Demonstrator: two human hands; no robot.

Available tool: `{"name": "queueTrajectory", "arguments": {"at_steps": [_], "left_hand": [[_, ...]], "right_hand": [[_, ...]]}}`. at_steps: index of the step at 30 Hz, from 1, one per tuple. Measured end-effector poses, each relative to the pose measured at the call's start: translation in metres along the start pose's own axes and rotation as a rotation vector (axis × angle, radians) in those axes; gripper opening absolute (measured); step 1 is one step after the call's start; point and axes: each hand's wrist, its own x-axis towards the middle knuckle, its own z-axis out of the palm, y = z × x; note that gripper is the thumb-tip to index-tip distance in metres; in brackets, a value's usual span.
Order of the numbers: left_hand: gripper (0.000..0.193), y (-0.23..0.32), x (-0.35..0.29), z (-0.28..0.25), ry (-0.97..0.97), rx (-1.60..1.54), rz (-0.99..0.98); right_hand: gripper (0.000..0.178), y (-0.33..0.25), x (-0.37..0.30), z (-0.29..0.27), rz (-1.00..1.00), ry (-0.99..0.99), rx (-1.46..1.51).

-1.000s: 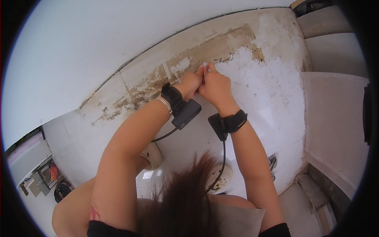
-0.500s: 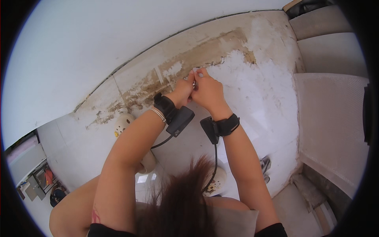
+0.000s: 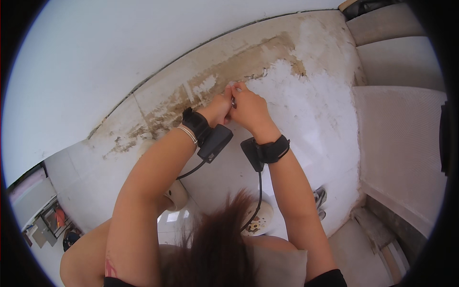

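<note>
In front of me, over the stained floor, my left hand [image 3: 217, 110] and my right hand [image 3: 251, 111] meet with their fingertips together. Both are closed. A small shiny metal thing [image 3: 234, 103] shows in the gap between them; my fingers cover most of it, so its kind cannot be made out. Each wrist wears a black strap with a dark box and a cable: the left box [image 3: 215, 143] and the right box [image 3: 252, 154]. A thin pale band circles my left forearm just behind the strap.
A white wall [image 3: 119, 62] runs along the far left. The pale floor [image 3: 315, 129] bears a brown, flaking patch [image 3: 239, 60]. Cream clogs, one on the right [image 3: 260, 220], stand below my arms. Pale mesh-covered panels [image 3: 397, 148] rise at the right, with grey shoes [image 3: 320, 198] nearby.
My hands and forearms sit slightly farther left, along with a small shift of the view. The fingers stay together, and the metal thing shows a little less.
</note>
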Motion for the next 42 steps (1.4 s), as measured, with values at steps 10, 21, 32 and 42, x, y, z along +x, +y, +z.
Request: {"name": "queueTrajectory", "arguments": {"at_steps": [10, 21, 32, 42], "left_hand": [[0.041, 0.012, -0.001, -0.022, -0.083, 0.212, -0.181], [0.051, -0.041, -0.020, 0.015, 0.081, 0.034, 0.095], [0.052, -0.043, -0.011, 0.019, 0.163, -0.086, 0.157], [0.050, -0.012, 0.010, 0.035, 0.121, -0.341, 0.108]], "right_hand": [[0.025, -0.025, 0.000, -0.016, 0.058, -0.013, -0.013], [0.038, 0.013, -0.038, 0.028, -0.288, 0.368, -0.001], [0.046, 0.018, -0.032, 0.024, -0.383, 0.224, -0.150], [0.040, 0.016, 0.017, -0.026, -0.473, -0.037, -0.323]]}}
